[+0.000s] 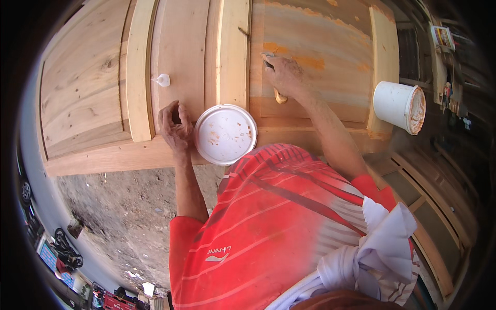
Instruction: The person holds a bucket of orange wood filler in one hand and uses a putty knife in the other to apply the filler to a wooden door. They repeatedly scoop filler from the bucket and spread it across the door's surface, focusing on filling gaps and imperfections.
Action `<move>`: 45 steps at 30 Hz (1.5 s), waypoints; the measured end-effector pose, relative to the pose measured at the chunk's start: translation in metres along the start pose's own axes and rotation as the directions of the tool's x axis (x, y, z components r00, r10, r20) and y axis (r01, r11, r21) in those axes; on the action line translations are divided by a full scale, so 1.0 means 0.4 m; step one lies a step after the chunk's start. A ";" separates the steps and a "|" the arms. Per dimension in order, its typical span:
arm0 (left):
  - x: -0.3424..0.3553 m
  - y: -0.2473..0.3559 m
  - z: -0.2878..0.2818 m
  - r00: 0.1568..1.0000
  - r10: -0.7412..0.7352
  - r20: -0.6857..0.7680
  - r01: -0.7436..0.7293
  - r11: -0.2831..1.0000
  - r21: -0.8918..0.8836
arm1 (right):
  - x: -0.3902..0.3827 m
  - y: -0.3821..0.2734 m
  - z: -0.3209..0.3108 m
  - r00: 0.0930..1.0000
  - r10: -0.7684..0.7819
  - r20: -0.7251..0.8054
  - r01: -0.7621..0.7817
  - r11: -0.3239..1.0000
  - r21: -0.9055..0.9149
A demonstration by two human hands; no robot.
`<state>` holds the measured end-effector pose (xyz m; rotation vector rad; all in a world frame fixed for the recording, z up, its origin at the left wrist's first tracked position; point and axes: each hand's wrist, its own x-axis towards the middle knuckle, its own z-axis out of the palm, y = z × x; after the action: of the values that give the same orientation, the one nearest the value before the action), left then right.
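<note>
My right hand [284, 75] grips a putty knife [280, 95] by its wooden handle, with the blade at orange filler smears [310, 62] on the right section of a wooden panelled door [85, 93]. My left hand [175, 126] rests on the door's middle section, fingers loosely curled and slightly apart, just left of a round white lid [226, 134] marked with orange bits. A small white plastic bottle [163, 80] lies above that hand. A white bucket [390, 101], orange-stained inside, lies at the door's right side.
Below the door is bare dirt ground [113, 217]. A road [32, 129] with parked motorbikes [67, 248] runs along the left. More wooden panels [429, 217] lie at lower right, and a dark cluttered area with a small container [442, 36] is at upper right.
</note>
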<state>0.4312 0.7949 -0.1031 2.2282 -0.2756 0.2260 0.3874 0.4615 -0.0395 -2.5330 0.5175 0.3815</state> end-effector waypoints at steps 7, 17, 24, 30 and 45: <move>-0.002 -0.005 0.002 1.000 -0.001 0.009 0.001 1.000 -0.005 | 0.017 0.070 -0.058 0.993 0.048 0.110 -0.031 0.988 -0.152; 0.006 0.007 0.002 1.000 0.000 0.020 0.000 1.000 0.029 | -0.012 0.131 -0.174 0.998 0.063 -0.013 -0.062 0.995 0.082; -0.002 0.010 0.001 0.999 -0.049 0.010 0.049 0.999 -0.022 | -0.080 0.191 -0.171 0.985 0.173 0.006 -0.172 0.969 0.179; 0.008 0.011 0.003 1.000 0.016 -0.004 -0.016 0.999 0.035 | -0.137 0.219 -0.132 0.998 0.043 0.056 -0.055 0.966 0.253; 0.010 0.018 0.007 0.999 0.049 -0.015 -0.048 0.995 0.091 | -0.206 0.164 -0.038 0.992 -0.124 -0.015 0.124 0.992 0.005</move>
<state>0.4333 0.7879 -0.0984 2.3094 -0.3159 0.2888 0.2886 0.4249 -0.0255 -2.5487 0.3634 0.3151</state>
